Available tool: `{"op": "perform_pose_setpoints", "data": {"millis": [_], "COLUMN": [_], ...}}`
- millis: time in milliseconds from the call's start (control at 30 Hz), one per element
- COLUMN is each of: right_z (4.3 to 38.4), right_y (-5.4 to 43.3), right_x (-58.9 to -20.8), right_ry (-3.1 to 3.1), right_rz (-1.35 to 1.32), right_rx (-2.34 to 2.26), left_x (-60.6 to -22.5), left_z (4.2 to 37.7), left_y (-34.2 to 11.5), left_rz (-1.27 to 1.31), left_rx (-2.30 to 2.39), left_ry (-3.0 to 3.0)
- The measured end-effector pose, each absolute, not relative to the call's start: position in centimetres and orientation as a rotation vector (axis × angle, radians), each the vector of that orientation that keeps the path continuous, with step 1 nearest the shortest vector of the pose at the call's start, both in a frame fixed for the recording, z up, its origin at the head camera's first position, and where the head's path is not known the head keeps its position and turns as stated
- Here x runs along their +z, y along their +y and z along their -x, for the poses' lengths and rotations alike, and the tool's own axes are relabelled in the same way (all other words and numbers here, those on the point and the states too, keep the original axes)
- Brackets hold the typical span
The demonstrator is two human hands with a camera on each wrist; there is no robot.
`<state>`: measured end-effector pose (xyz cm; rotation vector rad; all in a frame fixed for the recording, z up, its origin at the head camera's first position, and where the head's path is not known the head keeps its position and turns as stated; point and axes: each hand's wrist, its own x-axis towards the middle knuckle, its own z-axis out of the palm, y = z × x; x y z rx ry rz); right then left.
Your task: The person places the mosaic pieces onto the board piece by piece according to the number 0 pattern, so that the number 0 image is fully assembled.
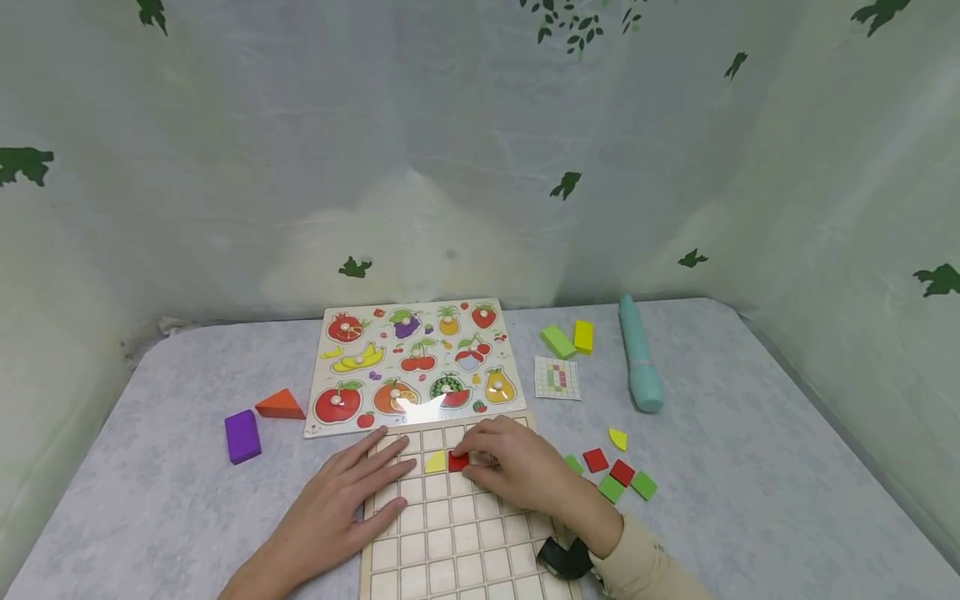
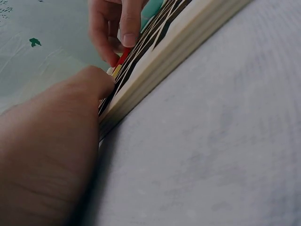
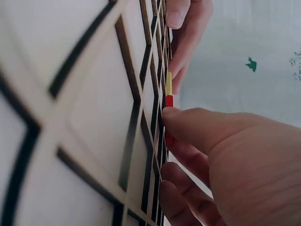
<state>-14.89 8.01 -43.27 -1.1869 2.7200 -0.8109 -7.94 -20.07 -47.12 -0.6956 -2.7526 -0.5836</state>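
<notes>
A wooden grid board [image 1: 439, 543] lies on the table in front of me. On its left part rests my left hand [image 1: 333, 504], fingers spread and fairly straight. My right hand [image 1: 517, 467] pinches a red square tile [image 1: 458, 462] between thumb and fingers, low over a cell in an upper row. Directly left of that tile, a yellow tile [image 1: 435, 462] sits on the grid. The right wrist view shows the thumb against the red tile [image 3: 169, 101], with the yellow tile [image 3: 169, 84] just beyond. My fingers partly cover the red tile in the head view.
Loose red [image 1: 596, 460], green and yellow pieces lie right of the board. Behind it is a fruit puzzle [image 1: 412, 367]. A small pattern card [image 1: 557, 379], green and yellow blocks and a teal tube [image 1: 641, 358] stand back right; purple [image 1: 242, 437] and orange blocks [image 1: 281, 405] lie left.
</notes>
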Motion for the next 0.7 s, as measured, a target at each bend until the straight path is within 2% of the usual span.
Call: {"op": "perform_pose_setpoints", "data": {"millis": [467, 700], "right_z": [14.74, 14.37], "right_y": [7.71, 8.69], "right_x": [-43.16, -42.41], "right_ry": [2.75, 2.711], "right_rz": [1.196, 1.118], "right_rx": [-0.749, -0.76], "left_x": [-46.82, -46.85], "left_z": [7.88, 7.83], "left_y": [-20.35, -20.16], "left_rz": [0.694, 0.695], "left_rx": [-0.619, -0.646], "left_ry": [-2.777, -2.784]}}
